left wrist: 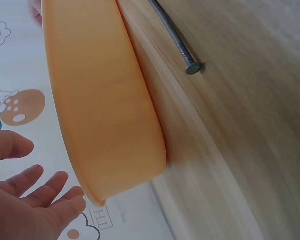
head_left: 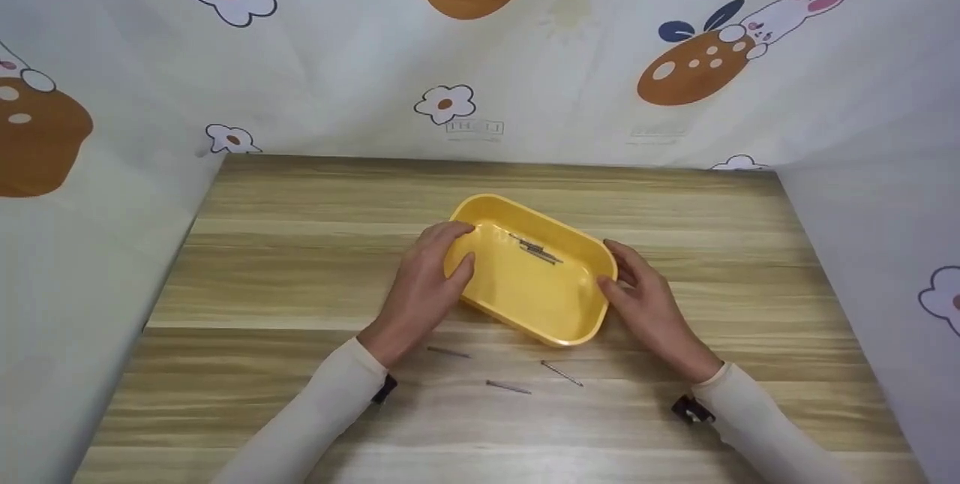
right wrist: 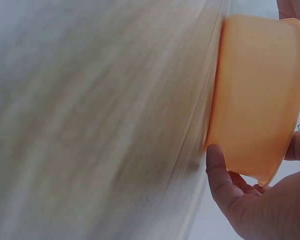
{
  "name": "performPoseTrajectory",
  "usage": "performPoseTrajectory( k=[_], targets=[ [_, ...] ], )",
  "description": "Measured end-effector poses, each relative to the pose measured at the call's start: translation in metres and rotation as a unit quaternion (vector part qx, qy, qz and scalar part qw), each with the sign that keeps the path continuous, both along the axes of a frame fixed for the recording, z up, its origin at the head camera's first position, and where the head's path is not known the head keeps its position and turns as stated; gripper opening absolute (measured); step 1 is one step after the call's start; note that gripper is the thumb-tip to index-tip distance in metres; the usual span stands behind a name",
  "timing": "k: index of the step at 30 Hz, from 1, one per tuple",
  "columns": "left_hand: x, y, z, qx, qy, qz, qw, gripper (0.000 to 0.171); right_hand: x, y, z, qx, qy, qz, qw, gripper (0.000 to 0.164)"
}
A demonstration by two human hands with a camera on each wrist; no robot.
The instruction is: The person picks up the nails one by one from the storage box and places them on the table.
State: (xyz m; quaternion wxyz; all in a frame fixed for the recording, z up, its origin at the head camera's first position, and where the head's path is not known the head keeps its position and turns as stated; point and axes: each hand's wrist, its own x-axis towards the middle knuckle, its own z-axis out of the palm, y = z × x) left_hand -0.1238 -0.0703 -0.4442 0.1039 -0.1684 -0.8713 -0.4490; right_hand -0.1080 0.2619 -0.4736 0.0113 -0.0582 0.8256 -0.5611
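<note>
yellow tub [head_left: 525,293]: on the surface [head_left: 277,259], nails [head_left: 538,251] inside; probably light, stiff, smooth; best held by both end walls. right hand [head_left: 651,308]: grip closed on one end. left hand [head_left: 424,278]: grip loose, fingers spread at the other.

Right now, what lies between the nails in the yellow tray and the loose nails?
Part of the yellow tray, its floor and near wall, then wooden tabletop; the head view shows this.
</note>
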Motion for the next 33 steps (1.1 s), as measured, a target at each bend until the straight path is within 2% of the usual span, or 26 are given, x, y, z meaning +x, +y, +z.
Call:
performPoseTrajectory(
  k=[8, 21, 33],
  targets=[
    [-0.006, 0.010, 0.001, -0.033, -0.002, -0.061, 0.9976, 0.038, -0.001, -0.001, 0.001, 0.009, -0.004, -0.002, 1.000, 0.057],
    [-0.015, 0.031, 0.000, -0.095, -0.052, -0.120, 0.9868, 0.038, 0.000, -0.001, 0.002, 0.006, -0.008, -0.002, 1.000, 0.058],
    [-0.017, 0.046, -0.002, -0.136, -0.067, -0.144, 0.9779, 0.036, -0.001, 0.000, -0.001, 0.004, 0.002, 0.000, 1.000, 0.058]
  ],
)
